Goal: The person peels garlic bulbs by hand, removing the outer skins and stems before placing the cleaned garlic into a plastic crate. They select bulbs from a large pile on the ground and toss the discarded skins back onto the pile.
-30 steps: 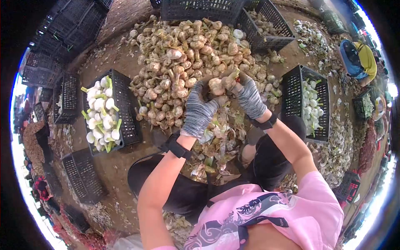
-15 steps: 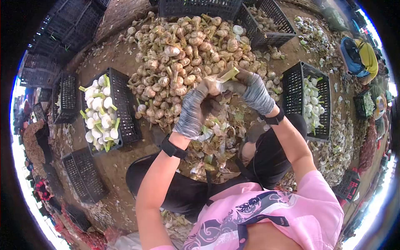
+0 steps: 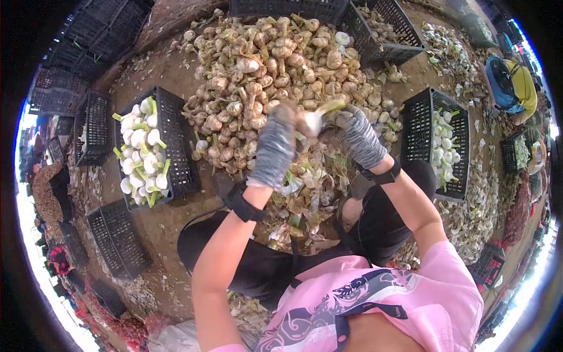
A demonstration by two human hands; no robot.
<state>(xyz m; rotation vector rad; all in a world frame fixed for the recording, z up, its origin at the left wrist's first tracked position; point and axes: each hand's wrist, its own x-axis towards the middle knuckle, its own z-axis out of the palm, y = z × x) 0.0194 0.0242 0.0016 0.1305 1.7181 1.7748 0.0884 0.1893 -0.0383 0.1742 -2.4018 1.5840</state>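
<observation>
In front of me, a garlic bulb [image 3: 314,124] shows a bare white side, with its green-yellow stem slanting up to the right. My right hand [image 3: 353,134], in a grey glove, is closed on this garlic by the stem end. Against the bulb's left side is my left hand [image 3: 280,130], gloved the same way; motion smears its fingers, and I cannot tell what they grip. Just beyond my hands lies a big heap of unpeeled garlic [image 3: 258,76]. Loose garlic skins [image 3: 302,196] cover the ground below them, between my legs.
To the left, a black crate [image 3: 176,132] holds peeled white garlic with stems. Another crate [image 3: 416,141] of white garlic stands at my right. A crate [image 3: 404,53] with brownish garlic is behind the heap. Another person [image 3: 516,85] is at the far right.
My left hand has shifted slightly left and is now blurred. The garlic's white side shows more between my hands, while my right hand has moved slightly right and down.
</observation>
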